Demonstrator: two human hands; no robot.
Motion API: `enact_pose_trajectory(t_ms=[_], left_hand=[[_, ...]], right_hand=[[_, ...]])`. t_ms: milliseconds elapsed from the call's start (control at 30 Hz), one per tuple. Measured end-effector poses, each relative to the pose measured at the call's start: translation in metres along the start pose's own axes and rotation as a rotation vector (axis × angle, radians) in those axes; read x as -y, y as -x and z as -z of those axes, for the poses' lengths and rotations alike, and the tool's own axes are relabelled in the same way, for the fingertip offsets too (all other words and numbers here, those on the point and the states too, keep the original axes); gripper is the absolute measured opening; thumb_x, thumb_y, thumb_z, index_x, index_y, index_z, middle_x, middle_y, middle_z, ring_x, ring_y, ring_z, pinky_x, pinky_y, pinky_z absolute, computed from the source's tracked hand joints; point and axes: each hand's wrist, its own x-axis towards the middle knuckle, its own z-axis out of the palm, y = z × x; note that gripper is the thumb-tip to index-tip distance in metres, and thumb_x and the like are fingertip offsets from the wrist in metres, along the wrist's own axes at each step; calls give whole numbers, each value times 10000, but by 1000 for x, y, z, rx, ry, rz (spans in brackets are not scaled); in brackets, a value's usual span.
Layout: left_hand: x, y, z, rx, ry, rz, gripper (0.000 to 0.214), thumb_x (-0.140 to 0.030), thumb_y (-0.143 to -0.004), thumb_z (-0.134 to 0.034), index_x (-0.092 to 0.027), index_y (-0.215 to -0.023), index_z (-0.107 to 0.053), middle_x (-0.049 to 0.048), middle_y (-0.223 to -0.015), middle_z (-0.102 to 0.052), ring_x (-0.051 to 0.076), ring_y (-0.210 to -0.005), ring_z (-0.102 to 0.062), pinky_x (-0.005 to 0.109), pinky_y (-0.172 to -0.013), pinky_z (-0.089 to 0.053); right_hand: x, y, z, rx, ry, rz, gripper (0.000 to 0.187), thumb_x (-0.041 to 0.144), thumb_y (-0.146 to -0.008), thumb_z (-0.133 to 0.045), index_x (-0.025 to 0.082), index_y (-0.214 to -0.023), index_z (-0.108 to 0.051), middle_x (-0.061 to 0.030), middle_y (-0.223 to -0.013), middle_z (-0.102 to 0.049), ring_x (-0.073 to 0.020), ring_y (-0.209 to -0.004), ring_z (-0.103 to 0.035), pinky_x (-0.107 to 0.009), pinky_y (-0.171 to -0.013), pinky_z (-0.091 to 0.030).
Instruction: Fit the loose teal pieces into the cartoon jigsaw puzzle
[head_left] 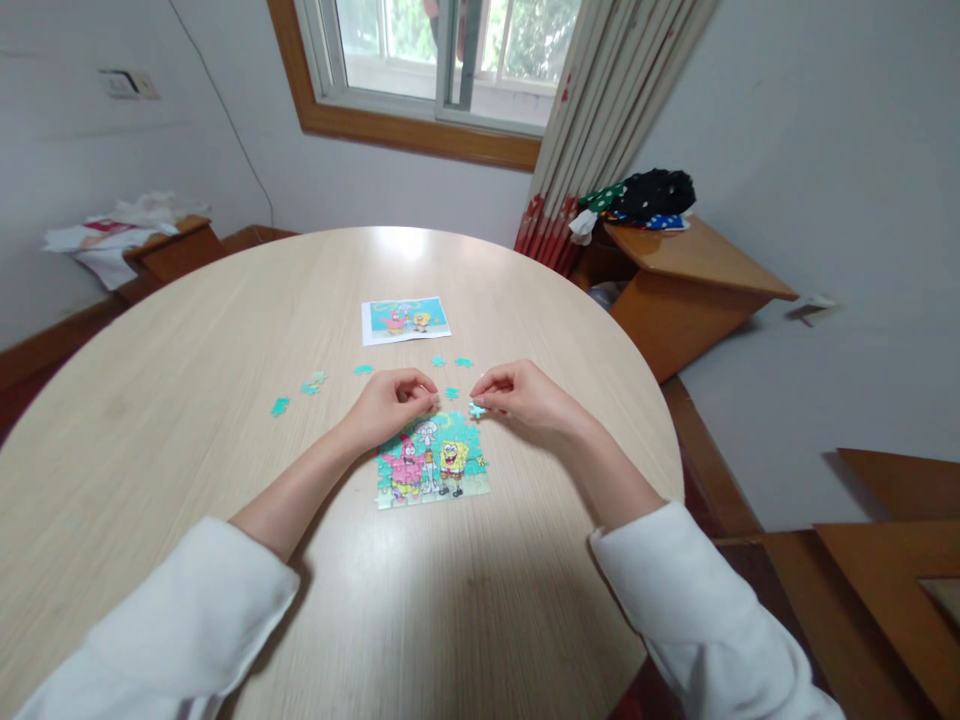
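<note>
White left sleeve (172, 610) nearest the camera, at lower left. Farther off on the round table (187, 340), loose pieces (280, 407), well inside the rim. Next, left hand (390, 402), fingertips drawn together at the upper edge of a partly joined puzzle (431, 462); impossible to make out what, if anything, between them. Puzzle flat between both arms, bottom edge straight, upper edge notched; picture sheet (409, 318) beyond. Right hand (521, 392) in a narrow pinch, seemingly on a teal piece (477, 409) near the puzzle's upper right corner. Best to hold that piece level, line up tabs with notches, press straight down, and steady the joined part lightly. Broad tabletop to the right for easing the wrist; right sleeve (697, 590) across the rim, best lifted rather than dragged.
</note>
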Motion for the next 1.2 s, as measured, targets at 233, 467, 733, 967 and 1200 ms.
enact_pose_trajectory(t_ms=[233, 467, 733, 967, 1200], left_hand=[[-2, 0, 0, -1, -3, -1, 93, -231, -723, -625, -139, -728, -611, 34, -625, -657, 119, -591, -596, 235, -560, -453], [-1, 0, 0, 2, 17, -10, 111, -256, -710, -628, -149, -724, -604, 33, -632, -654, 129, -604, -607, 254, -588, -468], [-2, 0, 1, 1, 9, -6, 106, -253, -719, -624, -149, -721, -601, 33, -633, -655, 127, -603, -606, 251, -580, -468], [-2, 1, 0, 3, 5, -13, 91, -237, -722, -616, -147, -725, -601, 31, -631, -657, 128, -606, -609, 250, -584, -468], [-2, 0, 0, 3, 7, -5, 87, -238, -717, -611, -153, -715, -597, 30, -630, -657, 128, -603, -610, 250, -583, -469]], right_hand=[[-10, -8, -4, 61, 81, 1, 28, 155, -662, -676, 128, -662, -667, -8, -604, -627, -98, -584, -538, -245, -587, -417], [-11, -8, -6, 54, 119, 28, 29, 155, -672, -651, 136, -651, -656, -2, -586, -613, -97, -568, -530, -243, -579, -420], [-2, -4, -8, 20, 264, 80, 60, 131, -695, -628, 151, -640, -623, 10, -592, -585, -100, -580, -518, -242, -585, -412], [0, -2, -10, 13, 335, 100, 70, 127, -714, -598, 152, -650, -611, 11, -604, -577, -103, -587, -512, -245, -589, -406], [-4, -4, -10, 10, 243, 83, 58, 163, -700, -619, 154, -645, -605, 6, -605, -583, -101, -589, -515, -239, -580, -407]])
